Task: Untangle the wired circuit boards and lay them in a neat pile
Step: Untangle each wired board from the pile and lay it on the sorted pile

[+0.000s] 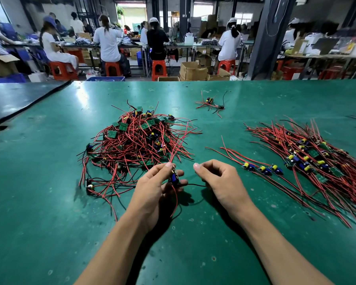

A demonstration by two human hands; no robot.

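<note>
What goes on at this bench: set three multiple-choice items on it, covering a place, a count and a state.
1. The tangled heap lies: A) beyond the left hand; B) in a carton; C) at the table's near edge.
2. Boards in the short row left of the neat pile: A) one; B) three; C) six.
3. The left hand: A) lies flat; B) holds a board; C) is empty.
A: the heap sits past its fingertips. B: three lie side by side. B: fingers curl round the board, whose black wire runs into the right hand.
</note>
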